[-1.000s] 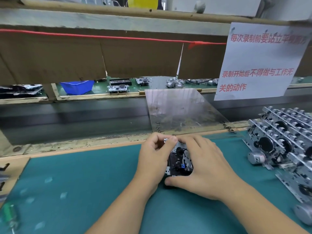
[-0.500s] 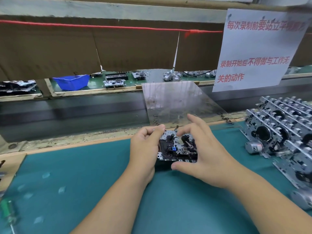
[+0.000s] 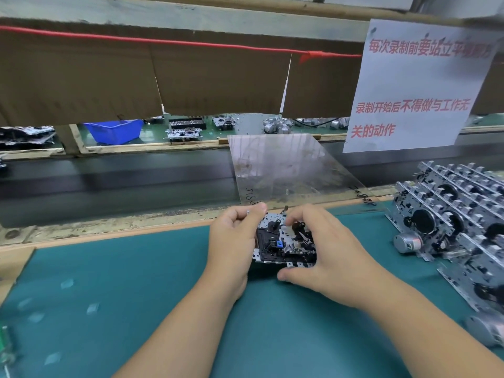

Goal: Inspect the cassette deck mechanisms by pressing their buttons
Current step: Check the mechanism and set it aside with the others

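A single cassette deck mechanism (image 3: 285,245) is held between both hands just above the green mat (image 3: 136,296). The left hand (image 3: 231,246) is curled around the left edge of the mechanism, with its fingers folded over the far corner and the thumb side hidden behind the unit. The right hand (image 3: 324,255) is wrapped around the right edge: its thumb is laid along the near edge, underneath, and its bent fingers (image 3: 297,215) are set on the top of the unit near the black parts; which button is touched cannot be told. A small blue part is seen at the middle of the mechanism, between the two hands. To the right of the right hand, well apart from it, a stack of further mechanisms (image 3: 458,222) is laid in leaning rows on the mat. Beyond the hands, a clear plastic sheet (image 3: 289,167) is propped across the dark belt (image 3: 109,181). Above and to the right of the right hand, a white notice (image 3: 417,85) with red characters is hung. Far beyond the left hand, a blue bin (image 3: 114,130) is seen.
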{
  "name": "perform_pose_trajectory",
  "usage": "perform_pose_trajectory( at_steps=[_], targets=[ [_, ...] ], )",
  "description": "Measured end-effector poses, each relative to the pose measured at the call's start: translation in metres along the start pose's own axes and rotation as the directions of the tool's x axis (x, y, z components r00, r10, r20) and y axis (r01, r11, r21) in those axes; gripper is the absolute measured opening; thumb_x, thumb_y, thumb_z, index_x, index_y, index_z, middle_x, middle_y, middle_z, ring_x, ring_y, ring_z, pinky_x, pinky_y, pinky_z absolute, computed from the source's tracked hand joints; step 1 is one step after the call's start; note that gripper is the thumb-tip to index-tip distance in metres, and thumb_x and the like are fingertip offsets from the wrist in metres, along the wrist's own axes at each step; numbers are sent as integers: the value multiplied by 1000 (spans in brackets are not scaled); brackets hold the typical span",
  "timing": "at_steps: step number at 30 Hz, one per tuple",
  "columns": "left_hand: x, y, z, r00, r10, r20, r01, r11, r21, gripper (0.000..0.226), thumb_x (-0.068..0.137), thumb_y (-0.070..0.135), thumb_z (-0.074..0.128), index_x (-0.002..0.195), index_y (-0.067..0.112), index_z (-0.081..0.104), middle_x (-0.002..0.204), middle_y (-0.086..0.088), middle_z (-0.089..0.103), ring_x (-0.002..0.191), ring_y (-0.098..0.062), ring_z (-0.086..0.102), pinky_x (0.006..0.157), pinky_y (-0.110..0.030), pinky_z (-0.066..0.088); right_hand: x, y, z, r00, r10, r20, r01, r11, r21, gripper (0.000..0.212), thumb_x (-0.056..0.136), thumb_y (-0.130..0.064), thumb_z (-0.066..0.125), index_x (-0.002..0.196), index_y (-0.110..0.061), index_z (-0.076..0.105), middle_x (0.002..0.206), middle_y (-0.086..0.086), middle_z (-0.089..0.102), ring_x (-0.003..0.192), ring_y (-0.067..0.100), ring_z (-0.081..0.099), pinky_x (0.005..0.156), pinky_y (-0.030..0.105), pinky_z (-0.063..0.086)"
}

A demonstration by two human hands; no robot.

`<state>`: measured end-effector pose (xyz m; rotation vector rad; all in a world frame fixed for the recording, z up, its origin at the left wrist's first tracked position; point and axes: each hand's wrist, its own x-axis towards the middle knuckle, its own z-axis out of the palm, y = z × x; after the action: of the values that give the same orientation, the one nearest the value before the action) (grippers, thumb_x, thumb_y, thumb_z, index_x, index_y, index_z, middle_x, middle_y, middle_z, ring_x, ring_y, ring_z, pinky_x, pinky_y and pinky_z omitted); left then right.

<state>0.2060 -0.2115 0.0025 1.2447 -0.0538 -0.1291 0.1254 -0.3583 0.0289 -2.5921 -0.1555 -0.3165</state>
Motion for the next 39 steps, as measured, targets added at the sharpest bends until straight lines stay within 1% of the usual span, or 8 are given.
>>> perform_pose_trajectory(
  at_steps=[4, 8, 10, 15, 22, 27, 32, 39],
  targets=[
    [0, -6, 0, 995, 94, 32, -96, 993, 72, 13, 92, 28, 77, 80, 22, 74, 73, -2, 74, 73, -18, 70, 74, -42, 58, 0, 1, -1, 997, 39, 66, -43, 998, 55, 104, 57, -54, 87, 136, -62, 19, 134, -33, 36, 130, -6, 31, 96, 11, 29],
    [-2, -7, 0, 977, 201, 68, -208, 969, 134, 14, 93, 30, 75, 82, 21, 72, 60, 13, 64, 58, 1, 57, 58, -13, 47, 1, 2, -6, 997, 69, 46, -71, 997, 36, 127, 47, -54, 92, 141, -65, 7, 134, -24, 43, 125, -1, 35, 94, 19, 32],
    [-3, -6, 1, 979, 194, 64, -202, 970, 139, 15, 92, 31, 75, 83, 19, 72, 64, 8, 69, 63, -3, 62, 63, -20, 52, 2, 1, -7, 997, 75, 28, -75, 997, 20, 127, 45, -54, 93, 140, -65, 10, 131, -24, 45, 122, 0, 37, 92, 24, 35],
    [-4, -3, 2, 990, 136, 40, -140, 985, 97, 11, 91, 31, 76, 83, 24, 74, 83, -15, 76, 83, -36, 74, 84, -65, 57, 6, 2, -4, 997, 83, -1, -82, 996, 40, 117, 44, -54, 93, 133, -62, 17, 130, -26, 48, 122, -3, 40, 92, 21, 35],
    [-3, -3, 1, 988, 151, 36, -154, 983, 100, 12, 89, 30, 77, 87, 18, 75, 76, -1, 76, 75, -11, 71, 76, -37, 54, 3, 7, -15, 992, 43, 119, -51, 997, 59, 133, 53, -52, 91, 143, -70, -5, 147, -24, 38, 138, -2, 29, 108, 30, 36],
    [-4, -3, 1, 987, 155, 47, -160, 981, 113, 11, 89, 30, 77, 86, 19, 76, 80, -3, 77, 78, -13, 71, 79, -38, 54, 4, 9, -16, 994, 39, 99, -41, 999, 18, 131, 54, -48, 91, 142, -73, -3, 141, -19, 45, 130, 3, 35, 99, 24, 34],
    [-4, -2, 1, 988, 145, 58, -150, 984, 92, 11, 86, 32, 77, 88, 21, 76, 87, -13, 77, 91, -38, 73, 88, -56, 55, 6, 9, -16, 996, 22, 91, -21, 1000, -16, 122, 56, -45, 92, 141, -67, 8, 138, -21, 46, 131, 2, 35, 99, 20, 31],
    [-2, -3, 1, 990, 137, 38, -140, 984, 109, 7, 86, 32, 78, 86, 24, 78, 82, -6, 78, 83, -25, 72, 86, -49, 54, 3, 14, -20, 981, 18, 194, -17, 1000, -3, 132, 62, -41, 90, 146, -66, -9, 153, -21, 32, 139, -1, 23, 107, 19, 24]
  ],
)
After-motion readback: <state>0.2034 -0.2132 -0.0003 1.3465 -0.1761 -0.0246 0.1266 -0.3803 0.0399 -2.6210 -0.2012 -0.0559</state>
